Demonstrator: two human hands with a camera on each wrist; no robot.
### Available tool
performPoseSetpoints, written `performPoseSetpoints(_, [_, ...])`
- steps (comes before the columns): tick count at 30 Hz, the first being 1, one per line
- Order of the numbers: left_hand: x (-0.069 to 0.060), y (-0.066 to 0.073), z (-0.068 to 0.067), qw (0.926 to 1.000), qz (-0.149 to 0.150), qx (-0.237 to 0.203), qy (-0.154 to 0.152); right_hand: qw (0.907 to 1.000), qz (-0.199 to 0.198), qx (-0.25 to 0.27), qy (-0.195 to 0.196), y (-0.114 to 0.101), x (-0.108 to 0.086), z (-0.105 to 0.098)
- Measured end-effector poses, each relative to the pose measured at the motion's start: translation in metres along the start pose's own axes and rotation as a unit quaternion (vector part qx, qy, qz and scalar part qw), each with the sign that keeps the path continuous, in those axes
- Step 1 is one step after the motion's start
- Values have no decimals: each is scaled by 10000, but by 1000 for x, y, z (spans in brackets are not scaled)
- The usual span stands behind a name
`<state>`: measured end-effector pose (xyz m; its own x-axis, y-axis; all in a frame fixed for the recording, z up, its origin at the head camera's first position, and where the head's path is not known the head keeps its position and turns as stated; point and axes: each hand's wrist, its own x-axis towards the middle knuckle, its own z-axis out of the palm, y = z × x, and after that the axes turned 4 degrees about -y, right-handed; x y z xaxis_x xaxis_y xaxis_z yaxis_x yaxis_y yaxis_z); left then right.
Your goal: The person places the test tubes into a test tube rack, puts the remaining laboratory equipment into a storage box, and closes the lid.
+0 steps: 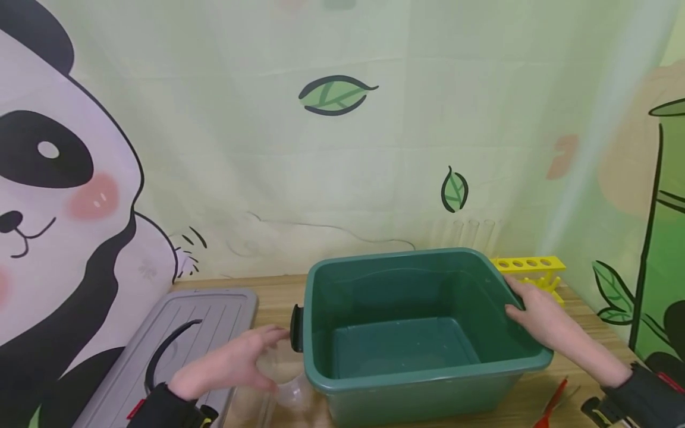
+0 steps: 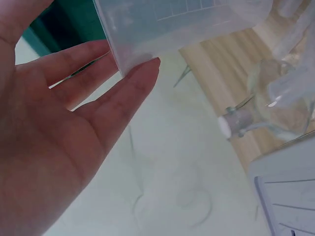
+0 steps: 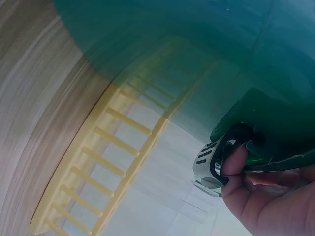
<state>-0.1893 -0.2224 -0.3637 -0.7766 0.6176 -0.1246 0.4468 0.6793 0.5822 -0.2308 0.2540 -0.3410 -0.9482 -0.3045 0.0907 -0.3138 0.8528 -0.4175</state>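
Note:
A large dark green plastic bin stands tilted on the wooden table, with nothing visible inside. My right hand grips its right rim; the right wrist view shows curled fingers beside a grey-and-black clip. To the left of the bin, next to its black side clip, is my left hand. Its fingers are extended, and in the left wrist view the fingertips touch the edge of a translucent container with graduation lines. The head view shows clear ware below that hand, its shape hard to make out.
A grey ribbed lid with a curved black strip lies at left. Behind the bin's right side stands a yellow test tube rack with clear tubes. A red-handled tool lies front right. The left wrist view shows a clear flask.

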Motion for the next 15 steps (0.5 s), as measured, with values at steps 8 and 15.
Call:
performPoseSetpoints(8, [-8,5,-14,9996,-134,122,209,10000,-12,69,-19,0,-2,0])
performPoseSetpoints(15, [-16,10,-31,9983,-449,256,288,9999,-43,110,7,-1,-1,-1])
